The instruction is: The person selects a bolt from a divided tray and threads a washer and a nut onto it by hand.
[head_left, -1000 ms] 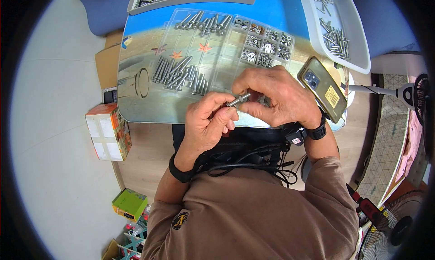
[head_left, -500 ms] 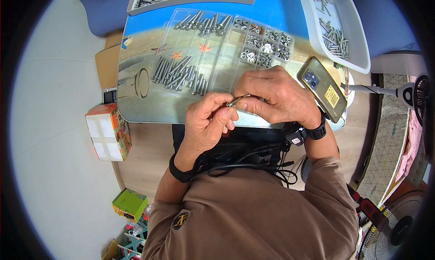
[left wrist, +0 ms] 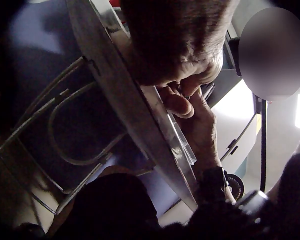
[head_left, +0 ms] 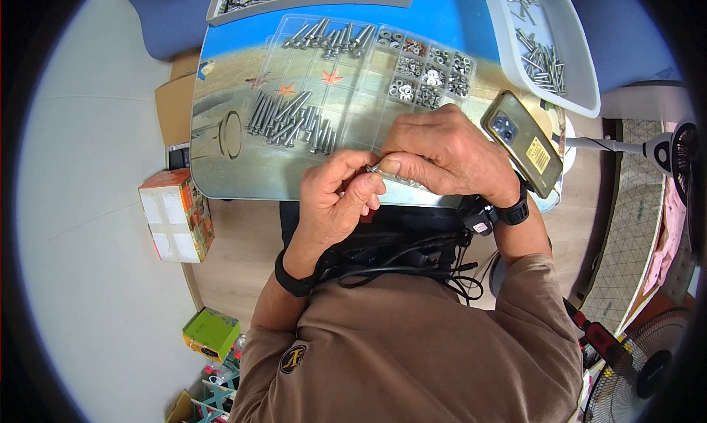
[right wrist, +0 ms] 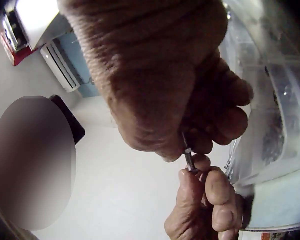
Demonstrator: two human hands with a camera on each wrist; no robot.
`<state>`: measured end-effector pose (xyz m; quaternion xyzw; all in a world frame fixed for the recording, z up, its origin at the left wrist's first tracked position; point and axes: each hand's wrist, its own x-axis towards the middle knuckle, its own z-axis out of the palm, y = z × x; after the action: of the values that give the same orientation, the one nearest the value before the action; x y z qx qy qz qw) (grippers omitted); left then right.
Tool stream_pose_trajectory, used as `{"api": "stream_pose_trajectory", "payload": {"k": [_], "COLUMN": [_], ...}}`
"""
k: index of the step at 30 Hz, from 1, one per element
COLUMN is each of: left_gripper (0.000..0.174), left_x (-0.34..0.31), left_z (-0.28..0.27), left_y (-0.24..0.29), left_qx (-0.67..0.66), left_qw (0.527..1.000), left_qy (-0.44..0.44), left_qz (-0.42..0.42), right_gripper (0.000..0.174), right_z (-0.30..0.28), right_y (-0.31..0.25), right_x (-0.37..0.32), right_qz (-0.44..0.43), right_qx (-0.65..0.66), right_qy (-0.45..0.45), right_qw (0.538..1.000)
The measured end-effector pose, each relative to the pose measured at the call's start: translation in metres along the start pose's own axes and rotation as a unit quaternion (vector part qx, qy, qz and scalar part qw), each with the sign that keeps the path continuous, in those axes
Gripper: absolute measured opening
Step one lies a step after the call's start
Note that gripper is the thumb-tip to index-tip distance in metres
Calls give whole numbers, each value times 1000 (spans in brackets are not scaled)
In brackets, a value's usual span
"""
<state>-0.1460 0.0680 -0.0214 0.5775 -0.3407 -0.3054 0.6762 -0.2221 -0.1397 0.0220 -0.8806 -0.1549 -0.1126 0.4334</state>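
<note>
Between the two hands, at the table's front edge, is a small metal bolt (head_left: 374, 168), its threaded shaft (right wrist: 189, 159) visible in the right wrist view. My left hand (head_left: 340, 196) pinches one end between thumb and forefinger, the other fingers curled. My right hand (head_left: 451, 158) pinches the other end with thumb and fingertips, hiding much of it. Behind the hands lies a clear divided case (head_left: 346, 107) with bolts (head_left: 278, 117) in its left part, and washers and nuts (head_left: 433, 77) in small compartments on the right.
A phone (head_left: 524, 139) lies right of my right hand. A white bin (head_left: 587, 69) with loose bolts stands at the back right, and a grey tray (head_left: 309, 3) of metal parts at the back. Cables (head_left: 412, 259) hang below the table's front edge.
My right thumb and fingers have moved left along the bolt, closing over it, so less of the shaft shows. The left hand has stayed in place. The small-parts compartments have shifted slightly left.
</note>
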Motion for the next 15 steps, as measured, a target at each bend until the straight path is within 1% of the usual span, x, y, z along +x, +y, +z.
{"api": "stream_pose_trajectory", "payload": {"k": [2, 5, 7, 8, 10, 15], "left_gripper": [21, 20, 21, 21, 23, 20], "left_x": [0, 0, 0, 0, -1, -1], "left_z": [0, 2, 3, 4, 6, 6], "left_y": [-1, -1, 2, 2, 1, 1], "left_qx": [-6, 3, 9, 9, -22, -20], "left_qw": [1000, 1000, 1000, 1000, 999, 998], "left_qy": [2, 6, 17, 14, 37, 51], "left_qz": [1, 24, -2, 1, -20, -14], "right_gripper": [19, 20, 20, 20, 20, 19], "right_z": [1, -2, -2, -3, -3, 2], "right_y": [-1, -6, -4, -4, -4, -3], "right_x": [1, 1, 1, 1, 0, 0], "right_qz": [8, 15, 8, 1, -2, -22], "right_qx": [20, 10, -5, -20, -11, 1], "right_qy": [15, 9, 12, 14, 24, 44], "right_qw": [1000, 1000, 1000, 1000, 1000, 999]}}
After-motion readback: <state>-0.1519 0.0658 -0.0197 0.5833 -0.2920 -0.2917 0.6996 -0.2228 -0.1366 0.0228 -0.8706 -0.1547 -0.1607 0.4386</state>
